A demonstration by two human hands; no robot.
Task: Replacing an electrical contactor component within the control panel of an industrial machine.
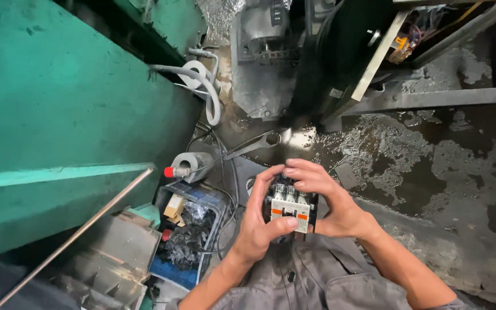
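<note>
I have little open room here. A big green machine wall [58,103] fills everything from nine to eleven o'clock, its slanted edge running down toward the hands, and a thin metal rod [76,235] leans along its lower edge at eight o'clock. At twelve o'clock a dark machine body [340,51] with a pale angled bar hangs close overhead. The only freer stretch I see is out at three o'clock, over the floor.

That floor [431,166] is dark, wet-looking and flaking, with pale patches showing through. A large spanner [259,142] lies on it at twelve o'clock, just beyond the hands. At ten o'clock a white hose [210,86] loops along the green wall, and below it sits a grey cylinder with a red tip [188,166]. A blue crate [193,229] of oddments stands at eight o'clock, just beside my left forearm.

The small black and white switch block [287,205], with an orange stripe across its pale face, sits at the centre of my view, held above my grey shirt between both hands. My left hand [256,227] is closed round its nine o'clock side, thumb pressed across the lower front. My right hand [331,198] wraps the three o'clock side, fingers curled over the top edge. Both hands touch the block; its back is hidden from me.
</note>
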